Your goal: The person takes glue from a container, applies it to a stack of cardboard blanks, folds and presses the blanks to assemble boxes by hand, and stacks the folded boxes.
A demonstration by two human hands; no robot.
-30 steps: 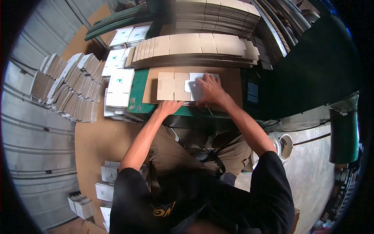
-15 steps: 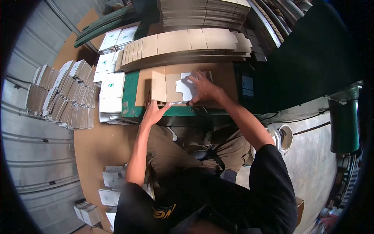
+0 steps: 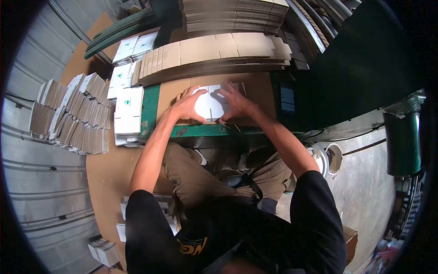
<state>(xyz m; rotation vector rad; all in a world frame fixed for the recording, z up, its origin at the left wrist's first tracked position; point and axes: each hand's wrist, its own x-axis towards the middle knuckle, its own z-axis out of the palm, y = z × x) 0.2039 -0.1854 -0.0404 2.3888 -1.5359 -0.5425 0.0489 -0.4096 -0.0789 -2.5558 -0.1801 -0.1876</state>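
A white folded carton piece (image 3: 211,104) lies on the brown cardboard sheet (image 3: 260,93) at the front of the green bench. My left hand (image 3: 186,106) rests on its left part, fingers spread and curved over the edge. On the right side my right hand (image 3: 233,102) presses on the carton with its fingers apart and bent. Both thumbs are near the carton's front edge. Parts of the carton are hidden under my palms and fingers.
Behind the carton lies a long row of brown flat cartons (image 3: 205,50). White printed cartons (image 3: 128,107) are stacked to the left, with more piles (image 3: 75,112) beyond. A dark device with a lit screen (image 3: 287,99) is on the right. The green bench edge (image 3: 200,131) runs in front.
The brown left panel has been folded over, and the white side now faces up. My left hand has moved up from the bench's front edge onto the carton. My right hand stays on the right part.
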